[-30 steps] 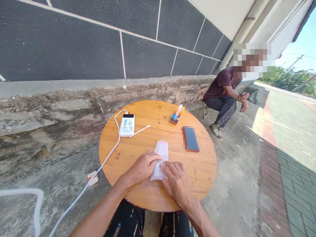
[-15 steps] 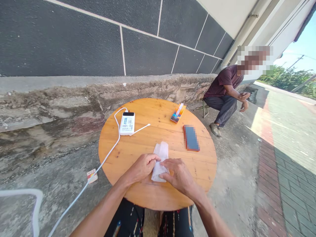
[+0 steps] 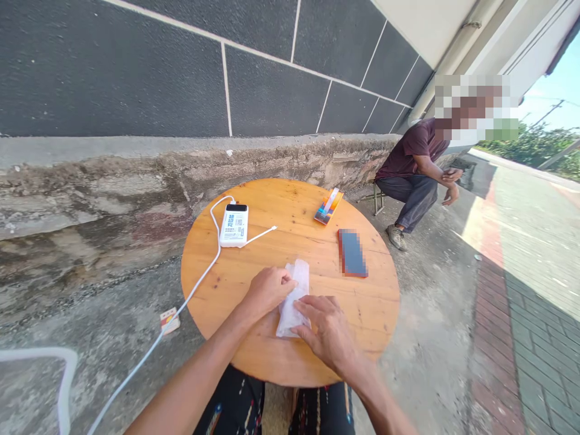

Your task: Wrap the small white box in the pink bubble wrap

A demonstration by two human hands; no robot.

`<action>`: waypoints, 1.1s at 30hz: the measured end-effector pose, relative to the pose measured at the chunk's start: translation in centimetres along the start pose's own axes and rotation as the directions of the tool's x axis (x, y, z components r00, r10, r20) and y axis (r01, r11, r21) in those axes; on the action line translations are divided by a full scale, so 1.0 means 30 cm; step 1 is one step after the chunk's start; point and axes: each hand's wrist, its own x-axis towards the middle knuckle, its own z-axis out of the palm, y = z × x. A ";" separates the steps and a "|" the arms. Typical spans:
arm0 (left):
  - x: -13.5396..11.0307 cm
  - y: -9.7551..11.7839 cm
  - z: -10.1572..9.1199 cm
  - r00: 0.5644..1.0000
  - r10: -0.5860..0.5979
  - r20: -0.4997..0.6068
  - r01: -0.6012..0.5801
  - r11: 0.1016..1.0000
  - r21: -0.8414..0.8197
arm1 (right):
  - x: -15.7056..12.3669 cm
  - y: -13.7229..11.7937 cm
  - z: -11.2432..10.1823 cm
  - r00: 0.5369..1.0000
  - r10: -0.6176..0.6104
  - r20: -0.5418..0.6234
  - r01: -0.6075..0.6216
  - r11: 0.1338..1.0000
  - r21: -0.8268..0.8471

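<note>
A thin, folded white sheet (image 3: 296, 272), like tissue or soft plastic, lies lengthwise on the round wooden table (image 3: 281, 202). Curled over its left edge is my left hand (image 3: 270, 292), closed, with the fingertips on the sheet; whether they pinch a fold is hard to see. My right hand (image 3: 328, 329) rests on the sheet's lower right part. Its thumb and fingers are apart, touching the surface from the right side.
A white power bank (image 3: 234, 226) with white cables stands at the table's left. An orange box (image 3: 328, 207) and a phone (image 3: 353, 254) lie to the right. Beyond, a person (image 3: 417, 157) sits on a stool by the wall. A small carton (image 3: 170, 321) is on the ground.
My left hand has moved up along the sheet, away from me. My right hand has shifted slightly down, and more of the sheet's middle shows between the hands.
</note>
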 end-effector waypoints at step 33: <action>-0.231 -0.073 -0.008 0.965 0.231 -0.121 -0.259 0.908 -0.329 | 0.226 0.080 -0.108 0.862 -0.039 0.505 -0.130 0.946 0.296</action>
